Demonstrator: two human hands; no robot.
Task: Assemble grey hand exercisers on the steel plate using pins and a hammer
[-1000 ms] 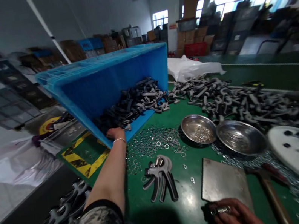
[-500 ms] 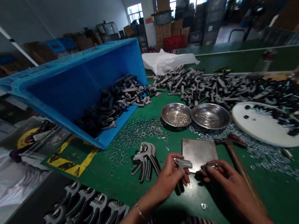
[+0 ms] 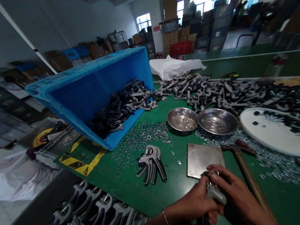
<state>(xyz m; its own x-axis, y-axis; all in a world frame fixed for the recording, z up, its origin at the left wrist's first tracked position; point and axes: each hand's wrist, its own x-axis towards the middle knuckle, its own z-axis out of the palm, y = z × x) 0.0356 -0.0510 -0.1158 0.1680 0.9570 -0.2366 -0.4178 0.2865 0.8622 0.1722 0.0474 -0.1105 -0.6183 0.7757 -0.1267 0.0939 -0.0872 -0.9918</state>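
Since the L hand and R hand are together, clamped on a grey grip part at lower right of centre, that unit is judged in work. Done: assembled grip trainers at lower left, plus one more trainer at centre. Left: loose handles heaped upper right and in the tipped blue bin, approx. center-left; washers spread beside it.

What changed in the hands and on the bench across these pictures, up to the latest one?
The left hand has moved back from the blue plastic crate and holds a grey metal handle. The right hand has closed in over it, meeting the left. The crate, steel bowls, steel plate and hammer stayed put.
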